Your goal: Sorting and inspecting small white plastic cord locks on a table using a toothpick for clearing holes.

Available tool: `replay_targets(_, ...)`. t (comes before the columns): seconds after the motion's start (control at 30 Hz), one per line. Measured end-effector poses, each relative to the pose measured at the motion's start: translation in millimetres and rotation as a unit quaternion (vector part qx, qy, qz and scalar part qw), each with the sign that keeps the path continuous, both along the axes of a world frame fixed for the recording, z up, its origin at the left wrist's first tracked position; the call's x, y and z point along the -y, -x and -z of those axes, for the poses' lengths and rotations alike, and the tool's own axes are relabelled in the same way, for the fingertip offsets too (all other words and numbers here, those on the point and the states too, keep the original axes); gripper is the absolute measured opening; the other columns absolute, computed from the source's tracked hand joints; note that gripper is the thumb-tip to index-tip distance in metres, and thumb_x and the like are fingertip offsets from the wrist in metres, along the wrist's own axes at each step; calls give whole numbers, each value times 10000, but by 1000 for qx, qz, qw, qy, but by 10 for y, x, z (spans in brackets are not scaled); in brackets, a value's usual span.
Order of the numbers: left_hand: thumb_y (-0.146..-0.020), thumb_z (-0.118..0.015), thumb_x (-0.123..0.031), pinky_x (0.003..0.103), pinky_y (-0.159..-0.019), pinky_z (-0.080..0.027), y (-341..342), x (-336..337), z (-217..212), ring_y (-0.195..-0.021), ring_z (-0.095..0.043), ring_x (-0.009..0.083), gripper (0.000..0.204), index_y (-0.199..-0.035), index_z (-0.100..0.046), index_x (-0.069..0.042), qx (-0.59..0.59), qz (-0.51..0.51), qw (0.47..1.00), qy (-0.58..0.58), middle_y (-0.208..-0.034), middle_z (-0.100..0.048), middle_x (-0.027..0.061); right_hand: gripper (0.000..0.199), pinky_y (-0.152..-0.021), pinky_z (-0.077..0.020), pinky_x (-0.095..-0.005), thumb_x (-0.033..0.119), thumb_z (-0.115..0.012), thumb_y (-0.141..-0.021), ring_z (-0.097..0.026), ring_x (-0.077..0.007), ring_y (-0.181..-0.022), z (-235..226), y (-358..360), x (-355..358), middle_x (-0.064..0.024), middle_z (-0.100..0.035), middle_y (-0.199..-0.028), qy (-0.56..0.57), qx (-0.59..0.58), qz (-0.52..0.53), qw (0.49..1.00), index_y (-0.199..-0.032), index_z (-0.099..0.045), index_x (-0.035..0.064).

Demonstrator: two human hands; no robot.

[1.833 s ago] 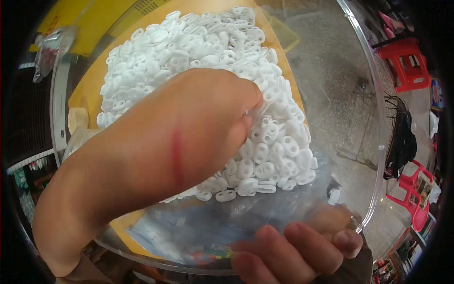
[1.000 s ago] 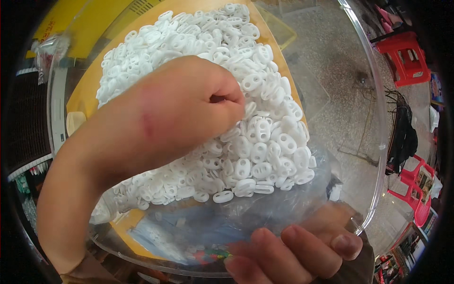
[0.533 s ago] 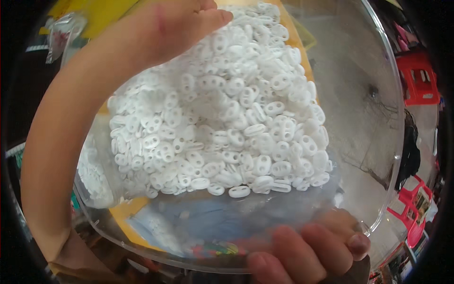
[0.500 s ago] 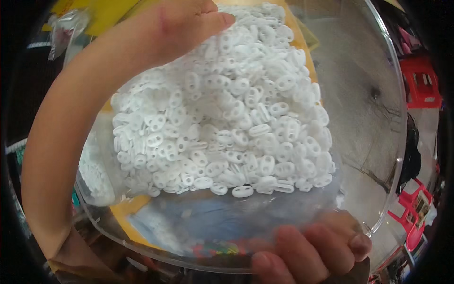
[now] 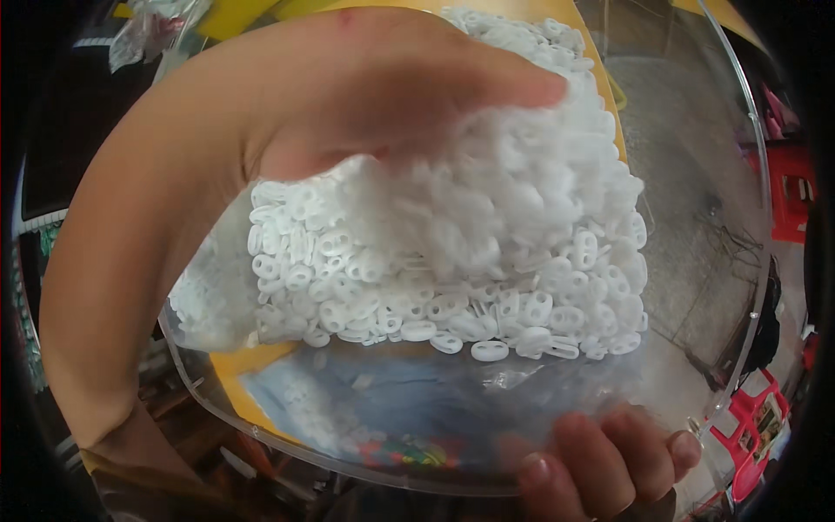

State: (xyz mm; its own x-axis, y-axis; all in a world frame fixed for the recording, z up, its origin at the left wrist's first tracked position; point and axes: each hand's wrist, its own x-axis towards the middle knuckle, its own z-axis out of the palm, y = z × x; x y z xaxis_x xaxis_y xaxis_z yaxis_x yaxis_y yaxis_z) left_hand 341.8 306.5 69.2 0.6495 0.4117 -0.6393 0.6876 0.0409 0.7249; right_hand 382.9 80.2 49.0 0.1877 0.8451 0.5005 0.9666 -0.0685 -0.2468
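Note:
Many small white oval plastic pieces, each with two holes (image 5: 448, 306), lie heaped in a clear plastic tray (image 5: 766, 191). Over the far part of the heap is my left hand (image 5: 409, 91), its forearm curving in from the left. Its thumb points right along the top of the pieces; the other fingers are hidden. Below the palm, a mass of pieces is smeared by motion. At the near right, my right hand (image 5: 600, 465) has its fingers curled over the tray's near edge.
Through the clear tray show a yellow surface, blue-grey plastic with a coloured print (image 5: 417, 452), and grey floor (image 5: 670, 174). Red plastic stools (image 5: 790, 191) stand at the right. A crumpled clear bag (image 5: 148, 35) is at the far left.
My left hand has moved right and nearer across the heap, and the pieces beneath it have shifted. The tray sits slightly farther right in view, with my right hand still at its near edge.

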Motion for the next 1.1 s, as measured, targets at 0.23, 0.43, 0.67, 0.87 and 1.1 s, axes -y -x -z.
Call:
replay_targets(0.23, -828, -502, -337, 264, -726, -452, 186, -53, -225, -877, -570, 161, 388, -1079, -582, -53, 2, 93, 991, -96, -985, -601, 77, 197, -824, -273, -299, 397, -449, -827, -488, -78, -859, 154, -42, -52, 119, -553, -890, -95, 62, 0, 993, -969, -555, 311)
replay_targets(0.43, -854, -522, -263, 222, -671, -431, 223, -192, -108, -764, -534, 83, 271, -1001, -594, -46, -16, 113, 975, -190, -863, -593, 11, 163, -875, -250, -319, 376, -433, -822, -487, -61, -853, 389, 11, -117, 142, -541, -862, -240, 54, 53, 968, -919, -554, 329)
replay_targets(0.67, -777, -609, -66, 189, -591, -389, 240, 57, -117, -656, -475, 48, 112, -877, -597, -16, 10, 137, 985, -104, -734, -542, -26, 156, -954, -211, -349, 356, -407, -825, -491, -54, -860, 374, -95, -124, 158, -543, -827, -231, 98, 19, 968, -874, -555, 347)
replay_targets(0.87, -701, -664, -36, 220, -563, -398, 266, 195, -32, -649, -499, 88, 173, -864, -605, -43, 64, 230, 956, -172, -741, -549, 4, 159, -972, -199, -361, 352, -402, -829, -492, -52, -863, 405, -39, -168, 167, -543, -811, -267, 82, 71, 958, -862, -557, 352)
replay_targets(1.1, -690, -668, -24, 223, -550, -402, 182, 252, 77, -647, -501, 93, 197, -871, -598, -61, 96, 283, 929, -216, -754, -547, 2, 181, -992, -185, -375, 330, -378, -838, -493, -17, -851, 489, 39, -84, 190, -541, -789, -289, 64, 124, 947, -817, -557, 352)
